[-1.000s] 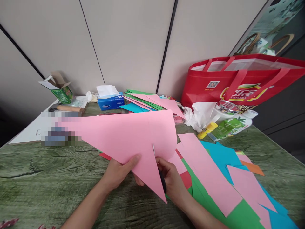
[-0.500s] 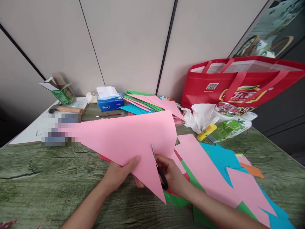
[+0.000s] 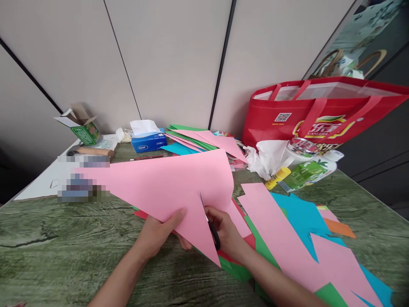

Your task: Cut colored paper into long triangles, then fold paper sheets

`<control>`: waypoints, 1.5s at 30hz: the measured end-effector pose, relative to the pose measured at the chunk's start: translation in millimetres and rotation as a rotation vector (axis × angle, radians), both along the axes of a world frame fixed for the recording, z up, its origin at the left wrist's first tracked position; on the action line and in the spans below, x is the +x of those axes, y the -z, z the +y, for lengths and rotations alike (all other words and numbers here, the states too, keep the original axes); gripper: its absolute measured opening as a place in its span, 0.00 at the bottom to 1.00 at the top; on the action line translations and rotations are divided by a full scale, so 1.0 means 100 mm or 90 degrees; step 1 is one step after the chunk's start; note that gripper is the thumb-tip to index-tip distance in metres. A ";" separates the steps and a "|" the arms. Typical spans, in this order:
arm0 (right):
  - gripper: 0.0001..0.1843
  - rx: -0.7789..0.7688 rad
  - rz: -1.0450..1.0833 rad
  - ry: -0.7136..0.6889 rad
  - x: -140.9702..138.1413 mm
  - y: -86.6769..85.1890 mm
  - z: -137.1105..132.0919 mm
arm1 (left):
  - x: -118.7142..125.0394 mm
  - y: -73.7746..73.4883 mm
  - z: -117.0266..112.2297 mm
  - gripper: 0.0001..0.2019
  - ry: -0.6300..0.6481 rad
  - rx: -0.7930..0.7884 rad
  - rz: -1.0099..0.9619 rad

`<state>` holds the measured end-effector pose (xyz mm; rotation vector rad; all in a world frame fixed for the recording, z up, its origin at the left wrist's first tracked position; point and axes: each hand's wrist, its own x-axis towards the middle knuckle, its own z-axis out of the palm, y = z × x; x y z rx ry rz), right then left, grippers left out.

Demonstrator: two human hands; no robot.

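A large sheet of pink paper [image 3: 153, 183] is held up above the table, its right part curling over and its left end tapering to a point. My left hand [image 3: 158, 236] pinches its lower edge, thumb on top and fingers beneath. In my right hand [image 3: 225, 230] is a pair of black-handled scissors [image 3: 214, 236], whose blade lies across the pink sheet along a slit running up from the lower edge. Green and red paper [image 3: 238, 268] shows under the sheet and by my right wrist. The fingers inside the scissor handles are partly hidden.
Pink, blue, green and orange sheets [image 3: 287, 221] spread over the table's right side. Behind them are a yellow glue stick [image 3: 277, 178], crumpled white tissue [image 3: 266, 157] and a red bag [image 3: 271, 119]. A blue tissue box [image 3: 148, 143] and a green carton [image 3: 86, 132] stand at the back.
The pink sheet, my hands and the scissors have shifted slightly left in view. The whole scene has moved a little as my head tilts. Both hands keep their hold.
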<state>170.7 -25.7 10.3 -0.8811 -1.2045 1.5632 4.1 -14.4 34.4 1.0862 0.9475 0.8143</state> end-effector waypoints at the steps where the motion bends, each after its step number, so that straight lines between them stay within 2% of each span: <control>1: 0.13 -0.001 0.001 0.002 0.00 -0.02 0.00 | 0.00 0.00 0.00 0.17 -0.002 0.000 -0.001; 6: 0.15 0.012 -0.028 0.006 0.00 -0.10 -0.04 | 0.01 0.00 -0.03 0.14 -0.024 -0.003 -0.001; 9: 0.15 0.007 -0.028 0.016 0.01 -0.12 -0.08 | 0.03 -0.01 -0.04 0.15 0.005 0.008 0.017; 13: 0.14 -0.012 -0.001 0.036 0.03 -0.08 -0.11 | 0.05 -0.06 -0.05 0.18 0.041 0.045 0.087; 17: 0.12 -0.021 0.006 0.056 0.04 -0.03 -0.13 | 0.10 -0.11 -0.06 0.20 0.042 0.064 0.135; 21: 0.09 -0.017 0.030 0.063 0.05 -0.03 -0.15 | 0.13 -0.12 -0.09 0.20 0.016 0.060 0.134; 29: 0.10 -0.016 0.036 0.068 0.04 -0.06 -0.18 | 0.14 -0.12 -0.11 0.20 0.009 0.058 0.142; 45: 0.09 -0.046 0.035 0.086 0.03 0.01 -0.17 | 0.16 -0.15 -0.12 0.19 -0.006 0.058 0.140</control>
